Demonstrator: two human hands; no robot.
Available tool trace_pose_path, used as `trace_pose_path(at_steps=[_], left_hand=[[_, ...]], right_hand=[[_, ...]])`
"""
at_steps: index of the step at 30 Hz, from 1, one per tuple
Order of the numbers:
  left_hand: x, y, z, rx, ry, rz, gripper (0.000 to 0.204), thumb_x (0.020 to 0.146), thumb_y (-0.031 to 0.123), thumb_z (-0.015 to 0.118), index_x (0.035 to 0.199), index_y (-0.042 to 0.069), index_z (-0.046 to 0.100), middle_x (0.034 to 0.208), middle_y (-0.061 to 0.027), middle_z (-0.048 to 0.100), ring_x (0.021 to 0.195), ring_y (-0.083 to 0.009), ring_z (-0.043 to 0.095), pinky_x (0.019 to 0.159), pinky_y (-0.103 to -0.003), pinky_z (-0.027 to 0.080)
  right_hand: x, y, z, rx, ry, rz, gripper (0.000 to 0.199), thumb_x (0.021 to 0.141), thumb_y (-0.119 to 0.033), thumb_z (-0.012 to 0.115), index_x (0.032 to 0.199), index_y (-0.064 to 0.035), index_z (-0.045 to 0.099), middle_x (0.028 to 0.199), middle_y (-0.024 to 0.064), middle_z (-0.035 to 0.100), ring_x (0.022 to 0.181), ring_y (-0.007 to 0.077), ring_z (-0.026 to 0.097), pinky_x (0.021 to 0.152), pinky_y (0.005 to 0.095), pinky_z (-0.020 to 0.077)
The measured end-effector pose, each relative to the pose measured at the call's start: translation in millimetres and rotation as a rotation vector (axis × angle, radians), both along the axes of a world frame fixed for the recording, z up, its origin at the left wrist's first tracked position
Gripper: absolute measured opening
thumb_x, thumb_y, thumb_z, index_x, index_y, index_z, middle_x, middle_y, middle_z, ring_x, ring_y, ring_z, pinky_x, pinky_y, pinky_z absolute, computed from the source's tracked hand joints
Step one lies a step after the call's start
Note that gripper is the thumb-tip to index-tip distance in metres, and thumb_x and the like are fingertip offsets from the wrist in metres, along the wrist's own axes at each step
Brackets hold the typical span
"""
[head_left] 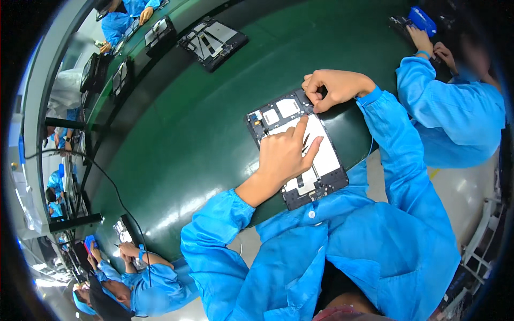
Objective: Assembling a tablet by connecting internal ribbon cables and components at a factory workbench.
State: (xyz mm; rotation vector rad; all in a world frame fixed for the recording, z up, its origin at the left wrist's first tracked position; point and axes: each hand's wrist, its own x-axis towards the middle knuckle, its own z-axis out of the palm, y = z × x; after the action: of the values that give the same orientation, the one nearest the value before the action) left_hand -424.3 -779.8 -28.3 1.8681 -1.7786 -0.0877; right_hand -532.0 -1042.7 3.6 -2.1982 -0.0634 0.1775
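Observation:
An opened tablet (323,155) lies tilted at the table's near edge, its white battery panels and dark circuit parts bare. My left hand (284,155) rests over its middle, index finger stretched onto the battery and thumb spread. Between them poke slim dark tips, seemingly tweezers (306,140), their rest hidden by the curled fingers. At the tablet's far right corner my right hand (340,88) is closed in a pinch. Whatever sits between those fingertips is too small to make out.
Another opened tablet (213,43) lies on the green table (176,128) at the back. More devices stand on a rack along the left, where a black cable (115,187) hangs. Co-workers in blue sit at right (455,112) and lower left (160,283).

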Motion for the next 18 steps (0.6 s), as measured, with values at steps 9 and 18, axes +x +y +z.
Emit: trace_pose_path(at_steps=[9,18], left_hand=[[-0.9,3.4,1.7,-0.074,-0.083,-0.017,0.051,0.102,0.037,0.076,0.135,-0.001,0.074,0.08,-0.0165,0.075,0.059,-0.0346,0.073,0.054,-0.046,0.056],[-1.2,3.8,5.9,-0.107,-0.078,0.002,0.045,0.1,0.031,0.075,0.134,0.002,0.078,0.082,-0.0155,0.074,0.059,-0.0328,0.074,0.055,-0.044,0.058]], right_hand=[[-6.2,15.9,-17.7,0.303,-0.115,-0.228,0.03,0.092,-0.014,0.09,0.074,-0.0026,0.069,0.076,-0.0009,0.056,0.082,0.0114,0.051,0.075,0.0325,0.0391],[-3.0,44.9,-20.1,0.289,-0.28,-0.402,0.026,0.096,-0.018,0.09,0.081,-0.0028,0.076,0.084,-0.0028,0.059,0.075,0.008,0.046,0.068,0.0305,0.036]])
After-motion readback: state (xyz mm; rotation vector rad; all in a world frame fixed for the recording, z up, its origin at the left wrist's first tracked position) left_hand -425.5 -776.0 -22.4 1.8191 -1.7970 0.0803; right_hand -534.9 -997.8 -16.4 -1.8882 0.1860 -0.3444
